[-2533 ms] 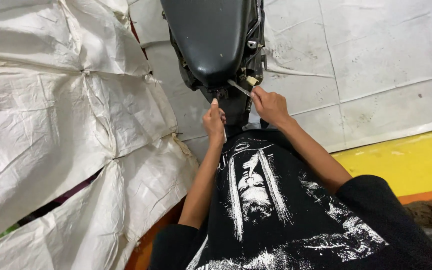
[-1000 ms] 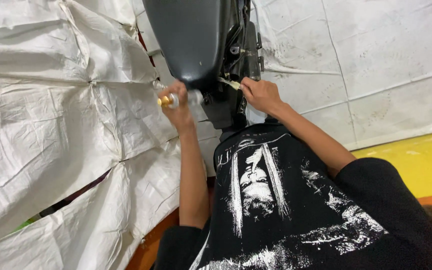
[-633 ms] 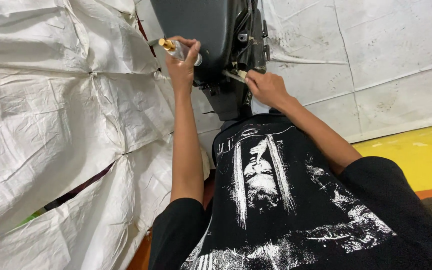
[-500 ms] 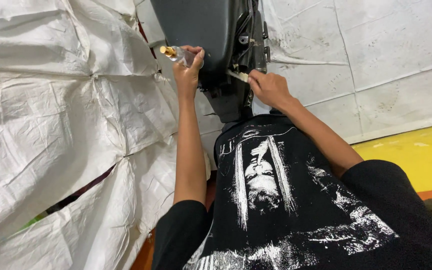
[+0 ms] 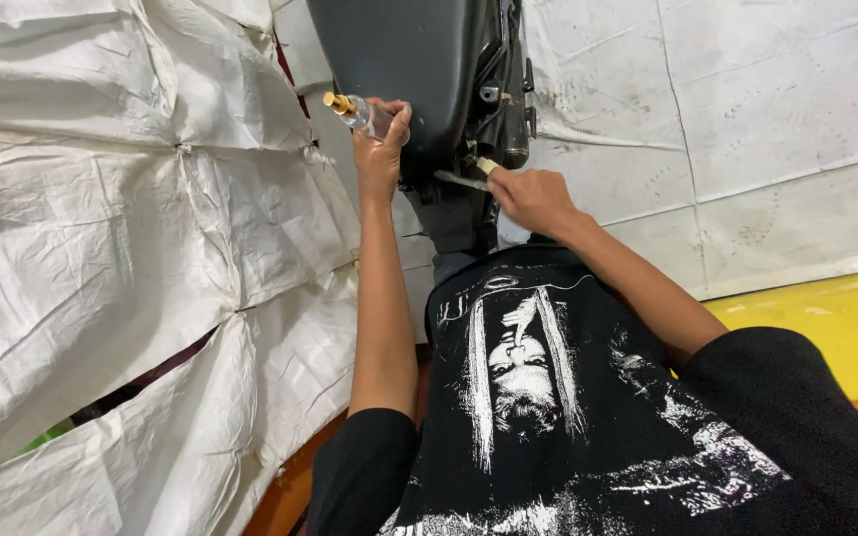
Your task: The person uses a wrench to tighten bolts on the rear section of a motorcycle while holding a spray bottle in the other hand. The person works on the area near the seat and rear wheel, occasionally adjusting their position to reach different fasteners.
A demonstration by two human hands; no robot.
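Observation:
A large black machine body [image 5: 409, 69] with brackets and bolts on its right side hangs in front of me. My left hand [image 5: 379, 149] is raised against its left side, closed around a small clear bottle with a gold cap [image 5: 350, 109]. My right hand [image 5: 533, 199] grips a thin tool with a pale handle [image 5: 469, 177]. The tool's tip touches the lower right part of the black body. My black printed shirt [image 5: 568, 397] fills the lower part of the view.
White woven sacking [image 5: 121, 238] covers the left side and the wall behind [image 5: 747, 119], with a gap at lower left. A yellow floor strip [image 5: 826, 318] with an orange edge runs along the right.
My left hand has risen from below the black body up to its left side, bringing the gold-capped bottle. My right hand has stayed at the tool on the lower right.

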